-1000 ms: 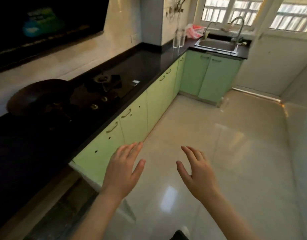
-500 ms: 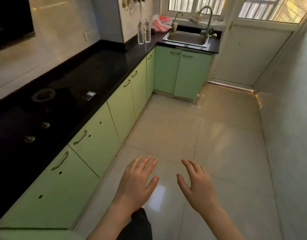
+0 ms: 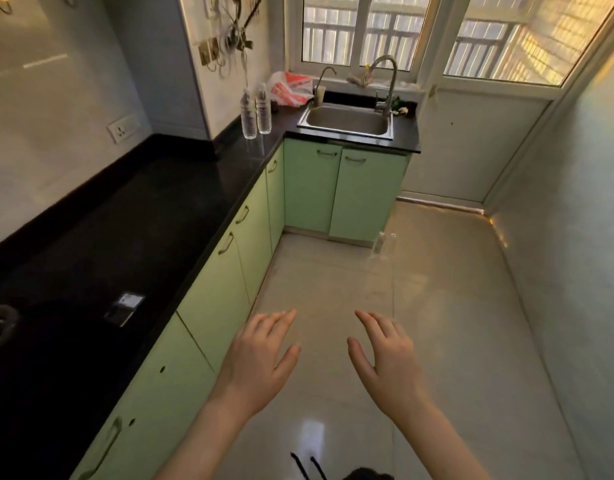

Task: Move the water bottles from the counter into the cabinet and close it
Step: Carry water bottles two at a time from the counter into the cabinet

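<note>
Water bottles (image 3: 250, 116), two of clear plastic with pale labels, stand upright and close side by side on the far end of the long black polished-stone worktop (image 3: 153, 216), at the corner where it turns right toward the sink.

That worktop fills the left of the scene from near to far. Under it runs a row of pale green cabinet doors (image 3: 215, 289) with curved metal handles, every visible one closed; which of them is meant for the bottles cannot be told. To the right spreads the glossy cream tiled floor (image 3: 437, 306). At the far wall sits the stainless steel sink (image 3: 347, 121), and a crumpled red-and-white plastic bag (image 3: 290, 88) lies between it and the bottles.

The left hand (image 3: 260, 362) and the right hand (image 3: 390, 365) hang over the floor at the near edge, palms down, fingers spread and loosely straight, holding nothing and touching nothing.

From both hands the water bottles lie far ahead and to the left, well apart from either. Their long axes are vertical, so a sideways wrap round the body looks the natural grip. The left hand is on the worktop side and marginally the nearer, but the person would likely have to walk forward before either can reach.
</note>
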